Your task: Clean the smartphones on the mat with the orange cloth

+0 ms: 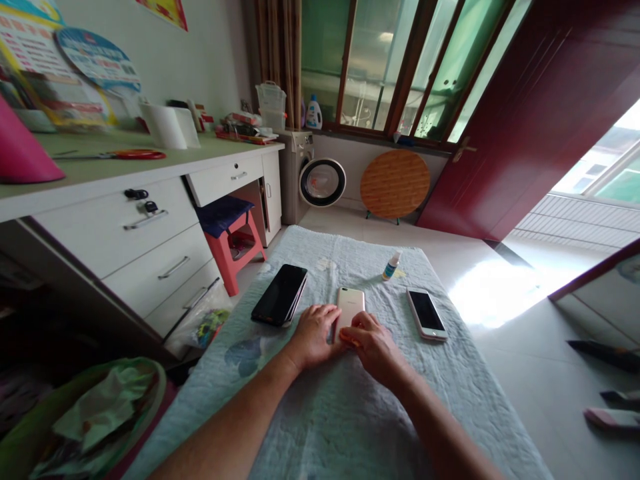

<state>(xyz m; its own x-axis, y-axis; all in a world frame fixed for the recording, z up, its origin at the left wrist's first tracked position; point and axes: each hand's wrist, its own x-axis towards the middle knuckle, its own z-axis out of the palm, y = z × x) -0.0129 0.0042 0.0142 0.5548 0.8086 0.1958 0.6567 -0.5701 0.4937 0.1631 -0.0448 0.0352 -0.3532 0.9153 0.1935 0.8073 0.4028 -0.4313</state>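
Note:
A gold smartphone lies back side up on the cloth-covered table, its camera end pointing away from me. My left hand grips its left edge, with the thumb by the near end. Pinched in my right hand is a small orange cloth or pad, pressed against the lower part of the phone's back. My right fingers hide most of the pad. A black smartphone, apparently stacked on another device, lies left of my hands. To the right rests a white smartphone, dark screen up. A small spray bottle stands beyond.
A pale blue quilted cloth covers the table. At left are a white desk, a red stool and a waste basket. Farther back stand a washing machine with its door open and a round wooden tabletop.

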